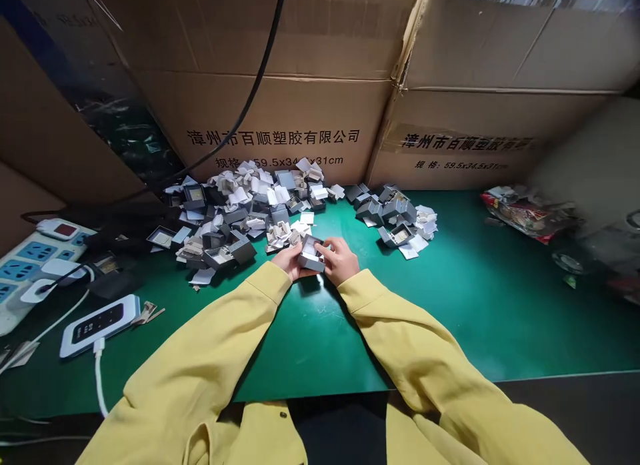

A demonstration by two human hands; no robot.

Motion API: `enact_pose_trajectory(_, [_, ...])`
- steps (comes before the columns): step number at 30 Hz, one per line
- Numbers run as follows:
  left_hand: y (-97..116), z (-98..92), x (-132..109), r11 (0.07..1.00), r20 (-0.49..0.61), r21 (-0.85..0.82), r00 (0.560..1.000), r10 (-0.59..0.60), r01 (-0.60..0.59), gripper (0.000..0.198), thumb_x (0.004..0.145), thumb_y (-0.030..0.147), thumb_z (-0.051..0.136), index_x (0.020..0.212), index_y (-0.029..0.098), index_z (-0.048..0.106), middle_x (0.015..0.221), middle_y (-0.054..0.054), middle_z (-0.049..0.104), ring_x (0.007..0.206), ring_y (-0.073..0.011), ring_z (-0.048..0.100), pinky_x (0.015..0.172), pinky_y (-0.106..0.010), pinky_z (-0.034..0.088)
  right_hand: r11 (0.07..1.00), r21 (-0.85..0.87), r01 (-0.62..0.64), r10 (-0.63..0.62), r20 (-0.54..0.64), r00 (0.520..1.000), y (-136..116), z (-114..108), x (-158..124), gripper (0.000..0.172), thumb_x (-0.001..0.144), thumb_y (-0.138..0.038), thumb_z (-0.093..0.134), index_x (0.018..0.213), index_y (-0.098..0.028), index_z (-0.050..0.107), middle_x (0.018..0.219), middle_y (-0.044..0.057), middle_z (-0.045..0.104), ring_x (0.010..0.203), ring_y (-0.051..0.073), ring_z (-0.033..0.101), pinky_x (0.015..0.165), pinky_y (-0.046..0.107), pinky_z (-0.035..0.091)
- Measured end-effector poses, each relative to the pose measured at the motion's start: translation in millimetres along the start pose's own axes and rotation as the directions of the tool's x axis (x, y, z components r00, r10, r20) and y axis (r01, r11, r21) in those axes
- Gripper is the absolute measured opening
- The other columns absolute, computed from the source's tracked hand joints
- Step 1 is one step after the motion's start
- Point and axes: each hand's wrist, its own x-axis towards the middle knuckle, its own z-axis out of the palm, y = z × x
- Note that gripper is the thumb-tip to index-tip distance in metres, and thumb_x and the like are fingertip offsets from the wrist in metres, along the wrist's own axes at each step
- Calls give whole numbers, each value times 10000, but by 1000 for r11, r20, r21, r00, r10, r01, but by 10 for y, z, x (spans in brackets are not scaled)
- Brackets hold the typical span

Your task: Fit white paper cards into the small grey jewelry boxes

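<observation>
1 small grey box (312, 261), mid-frame
My left hand (290, 261) grips its left side; my right hand (342, 259) bends its fingers at the right edge, whether pinching I cannot tell. A box pile (236, 217) lies left of centre.

My left hand (290, 259) and right hand (341, 259) partly hide the small grey rectangular box (311, 261). At nine o'clock, my view's edge crops the white, blue-socketed power strip (20, 270); at three, the crumpled red plastic bag (530, 215) blurs.
</observation>
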Motion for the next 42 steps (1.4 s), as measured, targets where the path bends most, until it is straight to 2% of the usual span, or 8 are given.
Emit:
enact_pose_trajectory(7, [28,44,46,998,53,-6,997,59,-59,377,879,242,390,1232,127,452,905,-134,663,823,-256,649,779,-500,497,997,-65,-41,48,109,993,-3,-63,17,357,825,-186,464,1160,-247,569,994,64,588,909,171,471,541,223,364])
enact_pose_trajectory(14, [49,268,259,992,6,-102,997,80,-79,391,873,214,371,1237,92,448,866,-145,661,787,-263,650,763,-510,495,998,5,-69,69,56,996,188,-123,58,476,750,-99,504,1169,-316,572,960,23,602,814,144,520,519,221,340])
enact_pose_trajectory(18, [81,358,378,988,30,-146,998,52,-47,376,855,182,396,1206,75,477,902,-154,658,835,-261,646,779,-467,506,987,84,-135,131,45,990,251,-72,68,461,741,-73,505,1117,-319,611,945,27,594,783,138,527,517,213,356])
enact_pose_trajectory(25, [20,171,364,974,-71,-206,994,78,-91,361,827,195,478,1164,73,522,939,-145,667,926,-270,627,853,-423,484,960,244,-135,113,101,988,166,-72,81,470,752,-40,411,1092,-278,632,984,37,615,838,139,556,657,214,441])
enact_pose_trajectory(29, [-14,116,289,982,-33,-188,999,-3,-3,410,788,256,563,1164,95,542,984,-153,658,991,-298,602,875,-434,469,961,248,-121,73,195,978,161,-135,84,498,749,-35,396,1155,-250,591,1016,64,595,858,156,547,659,231,449])
enact_pose_trajectory(33, [-18,145,245,986,28,-166,999,32,-27,420,772,285,587,1161,130,562,1015,-151,650,1057,-310,566,897,-433,453,956,271,-110,40,252,967,217,-157,62,543,724,-30,416,1191,-265,561,1089,70,563,899,174,532,707,252,460])
enact_pose_trajectory(38, [-59,123,293,980,56,-190,995,77,-65,371,794,270,550,1127,108,572,1046,-163,635,1051,-314,566,906,-457,439,928,340,-153,85,207,975,255,-126,22,565,728,-13,379,1187,-287,563,1121,47,556,952,153,543,775,232,466])
enact_pose_trajectory(42, [-76,126,324,967,-23,-193,986,164,-165,324,817,198,497,1118,92,557,1061,-157,626,999,-289,591,897,-475,436,922,360,-143,114,103,988,242,-94,26,550,712,8,358,1116,-265,613,1091,32,588,961,156,538,814,255,460])
